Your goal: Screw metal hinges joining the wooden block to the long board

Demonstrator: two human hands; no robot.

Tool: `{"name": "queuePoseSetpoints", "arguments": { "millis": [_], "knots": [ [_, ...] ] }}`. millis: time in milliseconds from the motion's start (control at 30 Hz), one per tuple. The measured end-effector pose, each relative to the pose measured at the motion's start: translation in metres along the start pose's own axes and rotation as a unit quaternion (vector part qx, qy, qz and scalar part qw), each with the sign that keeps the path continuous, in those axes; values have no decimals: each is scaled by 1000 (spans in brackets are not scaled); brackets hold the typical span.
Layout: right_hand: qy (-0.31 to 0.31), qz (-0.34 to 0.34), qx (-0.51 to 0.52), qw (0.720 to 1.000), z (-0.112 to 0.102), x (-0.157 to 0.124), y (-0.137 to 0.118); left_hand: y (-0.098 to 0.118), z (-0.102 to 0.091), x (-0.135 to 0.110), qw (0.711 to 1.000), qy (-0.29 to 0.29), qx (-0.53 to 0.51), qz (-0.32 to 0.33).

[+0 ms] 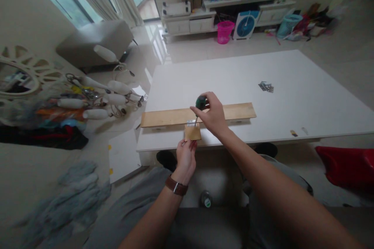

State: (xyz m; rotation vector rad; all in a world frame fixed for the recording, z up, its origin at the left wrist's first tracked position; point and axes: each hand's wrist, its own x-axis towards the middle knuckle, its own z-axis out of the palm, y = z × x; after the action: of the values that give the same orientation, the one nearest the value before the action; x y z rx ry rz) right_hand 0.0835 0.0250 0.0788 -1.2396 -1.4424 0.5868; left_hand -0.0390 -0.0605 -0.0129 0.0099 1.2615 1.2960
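My right hand [214,113] is closed around the dark green handle of a screwdriver [200,103], whose shaft points down. The tip meets the area of a small metal hinge [191,122]; whether it sits in a screw is too small to tell. Below, my left hand [187,156] grips the near edge of a small wooden block [193,132]. The hinge lies between this block and a long wooden board [166,116], which runs across the front of the white table [228,78]. Part of the board is hidden behind my right hand.
Several loose metal hinges [265,86] lie farther back on the table. Two small pieces [293,133] are near its front edge. A red chair [346,167] stands at the right, a white panel [124,155] at the left. A bottle [206,199] is below, between my legs.
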Motion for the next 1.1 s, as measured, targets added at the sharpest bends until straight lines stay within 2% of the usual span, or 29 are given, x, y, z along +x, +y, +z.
{"name": "queuePoseSetpoints", "arguments": {
  "millis": [133, 233, 400, 533, 633, 733, 933, 1100],
  "knots": [
    [37, 23, 22, 999, 0, -2, 1, -1, 1, -1, 1000, -6, -6, 0],
    [35, 36, 46, 998, 1, -4, 2, -3, -1, 1, 1000, -23, 4, 6],
    [14, -3, 20, 1000, 2, -2, 3, -4, -3, 3, 1000, -11, 8, 4],
    [33, -19, -4, 999, 2, 2, 2, -4, -5, 1, 1000, -16, -4, -5],
    [56, -19, 6, 998, 2, 3, 1, -3, -5, 0, 1000, -23, -7, 0],
    [50, -8, 28, 998, 2, 2, 0, -3, -5, 0, 1000, -21, 0, 1],
    [27, -55, 38, 997, 1, -2, 1, -3, 2, -1, 1000, -4, 15, 5],
    [67, -44, 2, 997, -1, -4, 3, -1, 5, -2, 1000, 11, 8, 1]
  ]
}}
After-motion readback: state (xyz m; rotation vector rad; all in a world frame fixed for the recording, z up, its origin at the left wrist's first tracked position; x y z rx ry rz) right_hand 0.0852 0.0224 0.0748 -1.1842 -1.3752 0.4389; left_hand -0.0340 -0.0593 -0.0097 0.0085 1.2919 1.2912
